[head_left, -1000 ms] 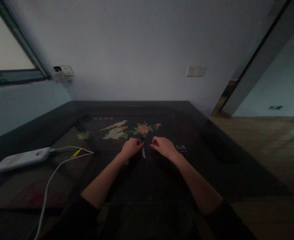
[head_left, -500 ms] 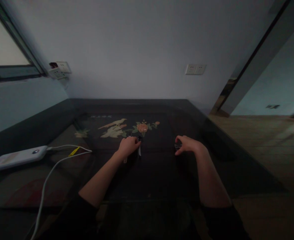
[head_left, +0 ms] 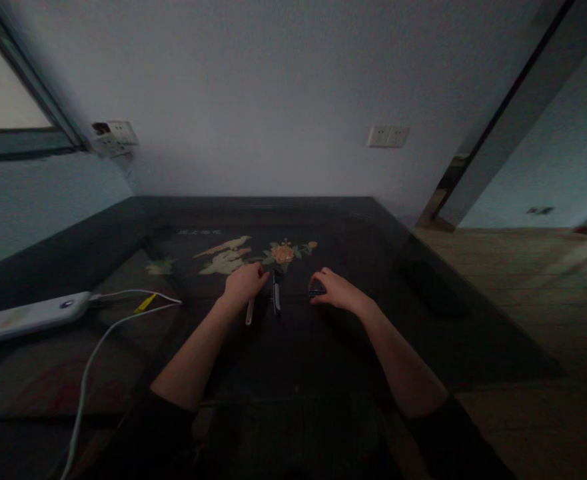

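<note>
The room is dim, so small things are looking blurry. The right hand is covering most of a small dark thing, too dark to name. The left hand is hiding the top of a pale stick. The white power bank is getting cut off by the left edge.
</note>
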`<state>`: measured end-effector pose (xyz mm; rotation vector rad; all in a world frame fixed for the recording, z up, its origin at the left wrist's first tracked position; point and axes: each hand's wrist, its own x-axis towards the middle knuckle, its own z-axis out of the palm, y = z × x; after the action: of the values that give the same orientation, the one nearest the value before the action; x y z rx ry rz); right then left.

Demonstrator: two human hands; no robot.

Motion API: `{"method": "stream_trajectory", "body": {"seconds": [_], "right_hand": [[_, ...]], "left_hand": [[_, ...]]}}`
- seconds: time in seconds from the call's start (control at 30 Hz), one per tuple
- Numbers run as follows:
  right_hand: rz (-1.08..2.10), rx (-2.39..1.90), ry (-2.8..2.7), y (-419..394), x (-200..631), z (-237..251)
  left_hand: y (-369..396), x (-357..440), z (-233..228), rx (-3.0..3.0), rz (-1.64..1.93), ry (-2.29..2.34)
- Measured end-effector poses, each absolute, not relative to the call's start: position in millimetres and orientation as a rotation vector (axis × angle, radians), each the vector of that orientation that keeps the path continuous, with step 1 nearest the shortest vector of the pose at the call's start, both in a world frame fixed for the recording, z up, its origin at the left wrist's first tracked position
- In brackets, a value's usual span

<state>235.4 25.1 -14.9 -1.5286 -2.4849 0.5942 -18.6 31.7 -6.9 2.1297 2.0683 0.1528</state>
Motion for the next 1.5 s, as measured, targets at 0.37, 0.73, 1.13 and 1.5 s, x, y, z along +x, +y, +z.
{"method": "stream_trajectory", "body": {"seconds": [0.37, 0.73, 1.13, 1.5], "right_hand": [[0.438, -1.318, -2.423, 21.4, 209.5, -34.0], [0.132, -1.178, -2.515, 10.5, 193.3, -29.5], [0.052, -1.026, -2.677, -1.5, 172.6, -36.9], [0.061, -1.088, -2.709, -2.2, 178.0, -27.5]], "left_hand": [[30.4, -23.8, -15.8, 2.179, 0.040, 2.062], [23.2, -16.6, -9.3, 2.219, -0.042, 2.009], [18.0, -6.4, -15.8, 2.377, 0.018, 1.893], [9.8, 4.6, -9.7, 2.380, 0.019, 1.874]]}}
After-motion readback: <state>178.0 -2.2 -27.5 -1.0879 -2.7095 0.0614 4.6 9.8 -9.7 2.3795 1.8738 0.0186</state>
